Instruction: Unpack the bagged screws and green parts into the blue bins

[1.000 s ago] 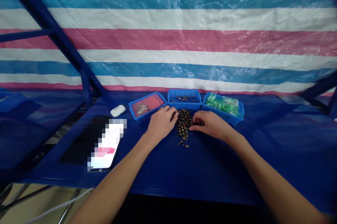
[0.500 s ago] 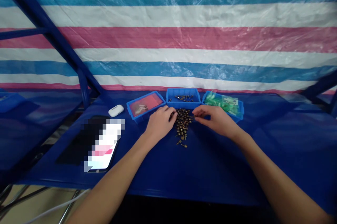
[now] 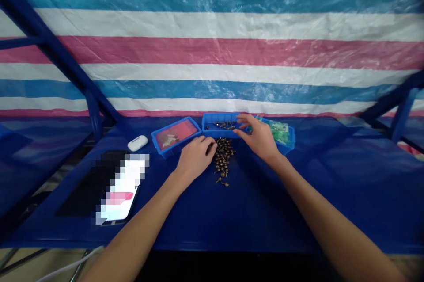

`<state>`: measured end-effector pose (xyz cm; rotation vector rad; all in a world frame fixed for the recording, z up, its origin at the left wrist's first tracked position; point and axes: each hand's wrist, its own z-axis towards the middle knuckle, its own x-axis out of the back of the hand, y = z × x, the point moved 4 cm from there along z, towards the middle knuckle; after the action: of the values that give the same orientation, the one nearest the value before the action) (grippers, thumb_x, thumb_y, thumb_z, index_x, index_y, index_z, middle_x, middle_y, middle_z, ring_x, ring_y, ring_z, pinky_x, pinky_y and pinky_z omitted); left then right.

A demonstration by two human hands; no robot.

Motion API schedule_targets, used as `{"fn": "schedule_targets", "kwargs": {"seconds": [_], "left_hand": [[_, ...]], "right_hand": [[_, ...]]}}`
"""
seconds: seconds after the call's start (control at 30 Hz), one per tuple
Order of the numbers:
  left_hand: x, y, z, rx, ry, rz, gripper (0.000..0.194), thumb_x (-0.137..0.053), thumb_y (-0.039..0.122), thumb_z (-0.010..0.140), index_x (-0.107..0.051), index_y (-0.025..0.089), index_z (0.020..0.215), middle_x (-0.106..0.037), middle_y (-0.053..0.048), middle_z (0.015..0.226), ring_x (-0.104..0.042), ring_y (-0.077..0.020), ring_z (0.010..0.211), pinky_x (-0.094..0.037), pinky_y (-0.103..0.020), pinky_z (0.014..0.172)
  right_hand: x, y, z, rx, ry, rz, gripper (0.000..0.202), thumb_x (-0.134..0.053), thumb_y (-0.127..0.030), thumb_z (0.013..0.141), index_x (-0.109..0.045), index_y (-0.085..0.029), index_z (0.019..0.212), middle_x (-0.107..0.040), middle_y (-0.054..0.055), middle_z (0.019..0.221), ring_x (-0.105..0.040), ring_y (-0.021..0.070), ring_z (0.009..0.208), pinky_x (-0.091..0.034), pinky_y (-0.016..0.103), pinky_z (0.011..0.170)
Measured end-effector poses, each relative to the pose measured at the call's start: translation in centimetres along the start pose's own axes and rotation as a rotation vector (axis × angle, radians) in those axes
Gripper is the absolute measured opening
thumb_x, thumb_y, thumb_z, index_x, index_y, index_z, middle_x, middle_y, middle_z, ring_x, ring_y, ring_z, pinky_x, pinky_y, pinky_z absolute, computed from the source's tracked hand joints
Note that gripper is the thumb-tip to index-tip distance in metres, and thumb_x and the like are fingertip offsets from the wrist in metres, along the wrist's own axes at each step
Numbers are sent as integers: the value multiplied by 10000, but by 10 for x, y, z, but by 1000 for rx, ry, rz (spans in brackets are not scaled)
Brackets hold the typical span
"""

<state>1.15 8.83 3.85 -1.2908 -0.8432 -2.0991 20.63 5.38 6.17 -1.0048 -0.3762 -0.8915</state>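
Observation:
A heap of small, dark brass-coloured screw-like pieces (image 3: pixel 224 156) lies on the blue table, a few of them loose at its near end. At the heap's left edge is my left hand (image 3: pixel 196 154), fingers curled in towards the thumb; whatever is between the fingertips is hidden. My right hand (image 3: pixel 258 136) hovers over the right end of the middle blue bin (image 3: pixel 218 132), thumb and fingers apart with nothing visible between them. More of the same pieces lie scattered inside that bin. Behind my right hand, a blue bin of green plastic packets (image 3: pixel 280 134) is partly covered.
To the left, a blue bin with a red bottom (image 3: pixel 180 131) holds a few pale pieces. A white earbud case (image 3: pixel 138 143) and a phone with a lit screen (image 3: pixel 124 189) lie on the table (image 3: pixel 232 224). Blue frame bars and a striped sheet (image 3: pixel 232 52) stand behind.
My right hand has moved from the heap's right side up to the middle bin, and its fingers have spread. My left hand stays by the heap. The view has shifted slightly.

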Motion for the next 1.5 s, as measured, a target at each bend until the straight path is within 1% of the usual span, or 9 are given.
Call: {"fn": "schedule_targets", "kwargs": {"seconds": [0.07,0.17,0.37,0.5,0.63,0.83,0.93,1.17,1.5], "left_hand": [[1,1,0,0,-2,-1,223,-441,335,968,-642,243,994,-654,-25,893,-621,-188,848,-465,-283,678],[1,1,0,-4,-7,0,227,-436,335,971,-641,241,994,-657,-24,894,-622,-184,828,-460,-281,667],[-1,-1,-1,10,-10,-3,219,-440,339,969,-636,244,995,-663,-20,901,-627,-188,838,-446,-279,665],[-2,-2,0,14,-13,-5,214,-443,337,967,-636,247,992,-661,-16,906,-626,-183,829,-435,-276,651],[-3,-1,0,3,-14,-11,206,-444,333,967,-632,248,981,-662,-14,896,-627,-189,836,-427,-276,649],[-6,-1,-1,-5,-9,-9,193,-453,333,964,-627,251,971,-665,-13,896,-623,-192,819,-416,-276,637],[-6,-2,-1,-7,0,-4,188,-459,333,962,-627,252,981,-666,-13,901,-625,-197,829,-418,-279,642],[-5,-3,0,-11,-6,-1,203,-447,337,967,-626,243,966,-657,-16,887,-628,-193,820,-432,-288,653],[-5,-1,0,2,-15,15,192,-450,332,964,-620,243,971,-657,-20,900,-630,-197,852,-434,-283,647]], "right_hand": [[3,1,-2,33,63,-95,302,-591,-242,877,-577,-214,1177,-670,84,1084,-661,204,835,-518,326,721],[6,-1,-13,85,56,-133,267,-519,-239,928,-584,-212,1185,-657,75,1058,-640,184,802,-500,299,704],[-11,0,-31,112,-326,-246,148,-521,-237,939,-660,-213,985,-661,37,963,-638,185,848,-479,291,788],[-25,-5,-36,106,-441,-370,176,-492,-238,957,-655,-198,1011,-640,58,986,-629,193,905,-470,289,817],[-29,-10,-39,114,-461,-431,168,-492,-242,959,-645,-180,992,-619,75,980,-619,209,925,-475,298,784],[-30,-9,-38,103,-475,-264,86,-573,-222,919,-644,-173,926,-634,57,912,-627,192,843,-478,302,762],[-25,-10,-35,98,-414,-126,49,-598,-183,892,-645,-177,883,-659,40,882,-632,176,796,-489,293,737],[-11,-13,-32,-9,-237,319,148,-609,-218,863,-666,-210,1000,-725,3,942,-692,147,842,-542,253,795],[-18,-21,-37,1,-348,271,137,-613,-240,855,-696,-222,963,-730,-10,903,-679,144,778,-532,259,706]]}}
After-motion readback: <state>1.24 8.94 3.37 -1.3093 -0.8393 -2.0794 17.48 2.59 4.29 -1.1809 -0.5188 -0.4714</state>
